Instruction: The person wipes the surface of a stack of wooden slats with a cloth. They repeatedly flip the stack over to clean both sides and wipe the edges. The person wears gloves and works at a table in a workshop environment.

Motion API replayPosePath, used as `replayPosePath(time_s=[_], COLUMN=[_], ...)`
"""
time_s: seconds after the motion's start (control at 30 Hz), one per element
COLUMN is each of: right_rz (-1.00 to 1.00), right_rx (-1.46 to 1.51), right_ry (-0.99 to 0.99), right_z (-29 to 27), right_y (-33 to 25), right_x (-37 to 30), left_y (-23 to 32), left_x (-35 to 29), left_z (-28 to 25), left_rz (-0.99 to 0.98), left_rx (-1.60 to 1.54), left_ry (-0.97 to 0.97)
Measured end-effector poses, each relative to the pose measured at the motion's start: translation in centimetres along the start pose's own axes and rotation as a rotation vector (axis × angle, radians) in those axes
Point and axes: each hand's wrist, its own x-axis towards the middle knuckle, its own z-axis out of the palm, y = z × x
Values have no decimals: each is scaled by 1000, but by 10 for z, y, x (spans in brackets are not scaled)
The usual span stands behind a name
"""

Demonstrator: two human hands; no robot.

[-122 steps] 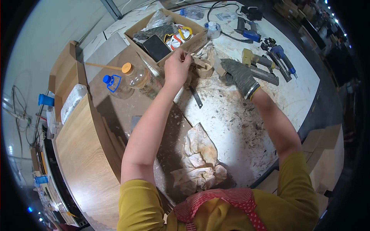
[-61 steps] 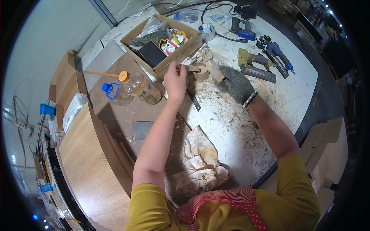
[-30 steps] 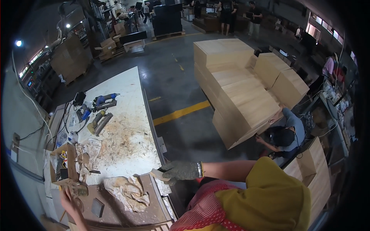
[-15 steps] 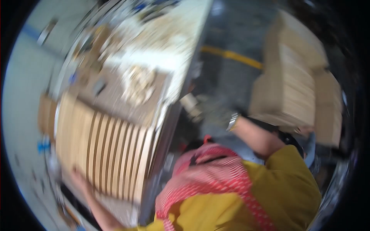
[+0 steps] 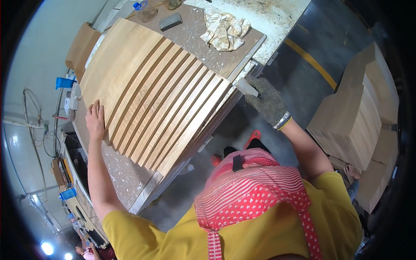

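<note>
Wooden boards [image 5: 130, 60] lie overlapped in a stepped row on the workbench, their long edges showing as parallel strips. My bare left hand [image 5: 95, 120] rests at the left end of the boards, fingers stretched out flat on the wood. In a dark grey knit glove, my right hand [image 5: 268, 103] is closed around a small pale block [image 5: 247, 86], probably a sanding block. It is just off the bench's right edge, beside the near corner of the boards. The gloved fingers partly hide the block.
A grey block [image 5: 170, 21] and a crumpled, stained cloth [image 5: 225, 30] lie on the dusty bench [image 5: 193, 47] beyond the boards. Stacked boards and cardboard [image 5: 346, 125] stand at right, another person's hand [image 5: 353, 171] by them. Someone [image 5: 93, 251] is far off at lower left.
The view has turned and sharpened from blur. My right hand has come up from beside my body toward the bench edge, with the block showing. My left hand remains at the boards' end.
</note>
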Motion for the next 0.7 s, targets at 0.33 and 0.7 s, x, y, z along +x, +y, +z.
replayPosePath(time_s=[0.33, 0.7], right_rz=[81, -12], right_rx=[-153, -183], right_ry=[151, 123], right_z=[39, 52], right_y=[-13, -27], right_x=[-2, -6], left_y=[-15, -27], left_x=[-1, -2], left_z=[14, 19], left_rz=[-70, -48], left_rx=[-106, -175], left_ry=[31, 71])
